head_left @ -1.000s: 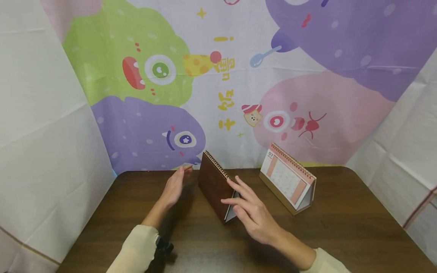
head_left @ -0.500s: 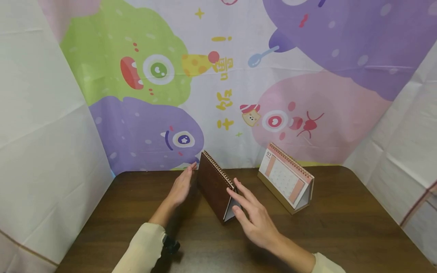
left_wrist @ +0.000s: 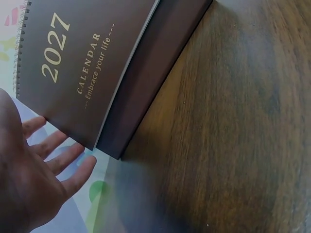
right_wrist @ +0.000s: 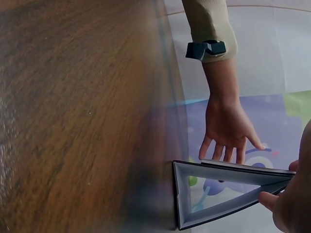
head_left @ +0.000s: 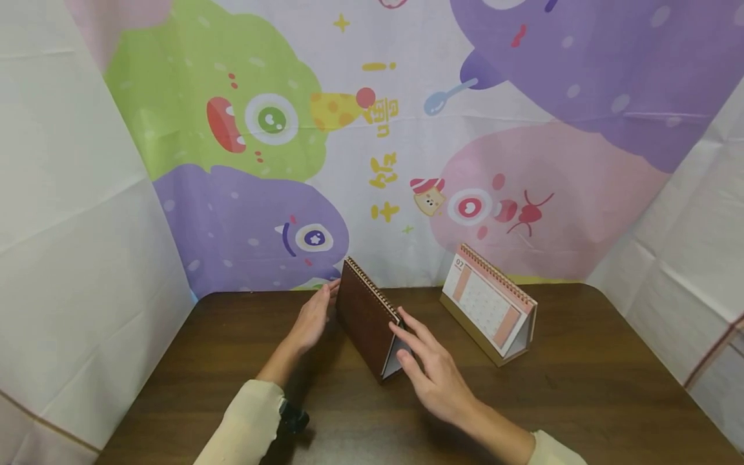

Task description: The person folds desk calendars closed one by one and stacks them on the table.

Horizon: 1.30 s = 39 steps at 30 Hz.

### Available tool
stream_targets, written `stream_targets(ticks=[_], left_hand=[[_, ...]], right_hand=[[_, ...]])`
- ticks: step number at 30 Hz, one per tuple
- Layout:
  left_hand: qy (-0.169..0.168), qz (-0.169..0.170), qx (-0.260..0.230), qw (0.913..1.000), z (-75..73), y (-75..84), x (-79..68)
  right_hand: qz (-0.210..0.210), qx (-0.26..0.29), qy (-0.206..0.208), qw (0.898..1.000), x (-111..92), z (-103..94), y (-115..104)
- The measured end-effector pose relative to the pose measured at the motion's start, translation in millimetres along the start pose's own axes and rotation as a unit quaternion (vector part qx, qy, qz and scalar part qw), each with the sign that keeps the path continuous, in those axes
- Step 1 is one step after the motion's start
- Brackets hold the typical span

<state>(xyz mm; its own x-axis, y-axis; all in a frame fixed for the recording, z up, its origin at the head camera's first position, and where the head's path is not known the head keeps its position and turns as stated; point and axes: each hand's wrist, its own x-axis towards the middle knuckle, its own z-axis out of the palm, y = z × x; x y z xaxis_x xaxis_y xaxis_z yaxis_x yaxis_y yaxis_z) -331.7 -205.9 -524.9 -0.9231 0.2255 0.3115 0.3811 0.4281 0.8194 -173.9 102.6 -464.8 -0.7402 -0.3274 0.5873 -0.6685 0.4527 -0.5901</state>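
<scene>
A dark brown spiral-bound desk calendar [head_left: 367, 323] stands upright like a tent on the table. Its cover reads "2027 CALENDAR" in the left wrist view, and its triangular open end shows in the right wrist view. My left hand [head_left: 312, 320] is at the calendar's far left end, with straight, spread fingers [left_wrist: 73, 158] at its side edge. At the near end is my right hand [head_left: 438, 374]; its extended fingertips [head_left: 397, 328] meet the top corner by the spiral, while the thumb stays apart from them. Neither hand grips the calendar.
A second desk calendar [head_left: 488, 303], pink and white with a "07" page, stands to the right on the wooden table [head_left: 558, 400]. A cartoon-printed cloth [head_left: 383, 142] hangs behind the table's back edge. White cloth walls [head_left: 75, 213] flank both sides.
My left hand has moved right and closer to the brown calendar's far end. The right hand's fingers have shifted slightly at the near corner. Both calendars stay in place.
</scene>
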Motion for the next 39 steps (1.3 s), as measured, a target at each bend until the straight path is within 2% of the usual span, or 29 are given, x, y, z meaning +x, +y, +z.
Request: stream_targets(ticks=[2,3,4,5,10,17,22,25,27,30,32,33,37,38,39], left_hand=[[0.003,0.001,-0.004,1.0,0.3,-3.1,0.5],[0.007,-0.008,0.0,0.9999,2.5,-15.1,4.6],[0.007,-0.006,0.001,1.0,2.6,-16.5,5.1],[0.013,-0.007,0.009,0.9998,5.1,-26.6,9.9],[0.007,0.022,-0.004,0.9997,0.7,-22.2,7.2],[0.032,-0.029,0.007,0.999,2.0,-37.3,6.0],[0.02,-0.033,-0.013,0.9992,-2.9,-40.6,1.9],[0.014,-0.053,-0.02,0.9983,-4.6,-46.9,2.0],[0.017,-0.044,-0.017,0.9987,-5.9,-45.4,-0.1],[0.025,-0.03,-0.012,0.9992,-7.6,-34.2,-6.4],[0.033,-0.024,0.004,0.9992,-9.0,-15.1,-12.9],[0.035,-0.033,0.004,0.9988,-9.3,-6.7,-15.4],[0.03,-0.046,0.01,0.9985,-14.7,45.8,-28.6],[0.028,-0.048,0.004,0.9984,-15.4,53.2,-30.2],[0.024,-0.048,0.005,0.9985,-16.5,52.7,-30.4]], right_hand=[[-0.001,0.002,0.001,1.0,0,0.2,1],[-0.002,0.003,0.002,1.0,1,0.2,2],[-0.004,0.004,0.004,1.0,1,0.2,2],[-0.006,0.005,0.007,1.0,1,0.2,3],[-0.009,0.013,0.023,1.0,3,-0.8,7],[-0.006,0.035,0.036,0.999,6,-0.9,13],[-0.006,0.038,0.047,0.998,7,-0.4,17],[-0.007,0.037,0.054,0.998,9,-0.3,19],[-0.009,0.038,0.057,0.998,9,-0.2,20],[-0.011,0.041,0.062,0.997,10,0.2,22],[-0.01,0.043,0.064,0.997,11,0.4,23],[-0.009,0.044,0.064,0.997,11,0.4,24],[-0.005,0.047,0.062,0.997,11,0.6,25],[-0.003,0.051,0.06,0.997,11,0.6,25],[-0.001,0.056,0.057,0.997,11,0.6,25]])
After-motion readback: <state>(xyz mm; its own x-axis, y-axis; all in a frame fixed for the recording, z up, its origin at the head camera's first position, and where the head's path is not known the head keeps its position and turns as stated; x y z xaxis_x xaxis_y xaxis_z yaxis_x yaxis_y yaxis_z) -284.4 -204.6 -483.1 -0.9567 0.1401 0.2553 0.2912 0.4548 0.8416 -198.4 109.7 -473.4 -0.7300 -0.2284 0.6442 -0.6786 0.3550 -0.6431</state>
